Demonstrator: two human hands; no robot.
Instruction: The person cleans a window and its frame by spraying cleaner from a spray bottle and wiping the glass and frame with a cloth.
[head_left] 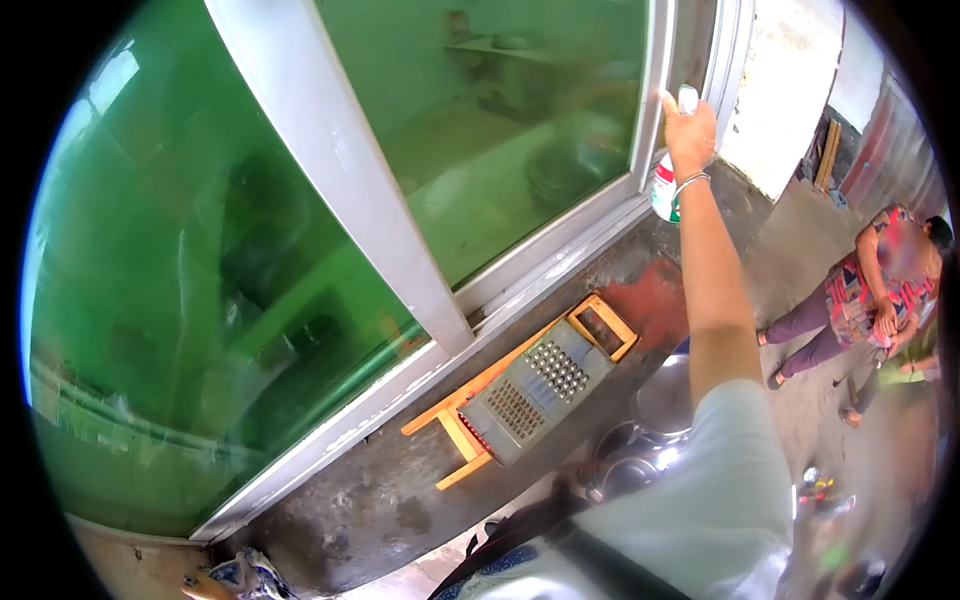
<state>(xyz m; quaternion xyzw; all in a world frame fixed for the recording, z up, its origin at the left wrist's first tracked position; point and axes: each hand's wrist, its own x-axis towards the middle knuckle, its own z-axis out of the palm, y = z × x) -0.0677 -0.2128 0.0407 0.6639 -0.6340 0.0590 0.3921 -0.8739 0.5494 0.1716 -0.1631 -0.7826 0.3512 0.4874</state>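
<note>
the right grip (pixel 690 132) is closed around a white bottle with red-and-green markings (pixel 664 192), beside the pale window frame (pixel 648 130); the left grip (pixel 207 588), cut off near blue-and-white patterned cloth (pixel 250 576), can't be read.

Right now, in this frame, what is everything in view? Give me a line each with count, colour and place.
Window: one, green panes, pale frame, upper left
Ledge: one, dark grey, below window
Grating board: one, grey with orange wooden frame, on ledge
Container: one, white, red and green, in right hand
Metal vessels: at least two, silvery, left of right sleeve
Wood strips: brown, count unclear, upper right
Other people: two; one in red patterned top, purple trousers, one partly hidden in green, far right
Bracelet: silvery, right wrist, count unclear
Right hand: one, beside window frame
Left hand: one, bottom left edge, mostly cut off
</note>
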